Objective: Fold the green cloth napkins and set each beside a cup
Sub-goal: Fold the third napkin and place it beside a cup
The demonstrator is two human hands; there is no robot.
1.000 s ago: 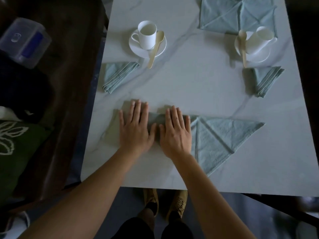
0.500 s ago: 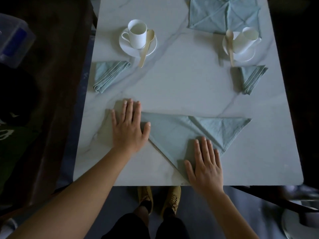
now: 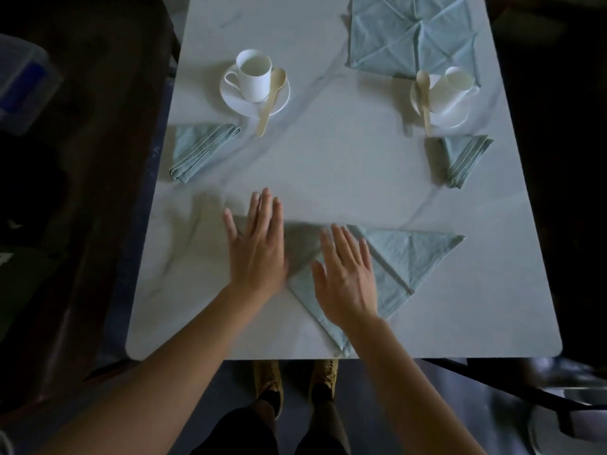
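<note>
My left hand (image 3: 258,244) lies flat, fingers straight and close together, gripping nothing. It covers the left corner of the triangular napkin (image 3: 410,254), and its edge is slightly blurred. My right hand (image 3: 345,277) is just beside it, also flat with fingers straight and lightly spread, pressing on the middle of the same cloth. The thumbs are near each other but not touching. The napkin's long straight edge runs beyond my fingertips, one corner reaches well out to the right of my right hand, and its lower point sits under my right wrist at the near edge of the marble surface (image 3: 328,165).

Ahead of my left hand and to its left lies a folded napkin (image 3: 200,149). Beyond it a white cup (image 3: 254,75) stands upright on a saucer (image 3: 235,100) with a pale spoon (image 3: 271,100) leaning on the rim.

Ahead and to the right of my right hand lies a second folded napkin (image 3: 463,157). Just beyond it is a second cup (image 3: 451,88) on its saucer (image 3: 456,119) with a second spoon (image 3: 424,96). That cup looks tilted, though I cannot tell whether it stands or lies. A flat creased napkin (image 3: 410,34) is spread farthest out, its near edge under that saucer.
</note>
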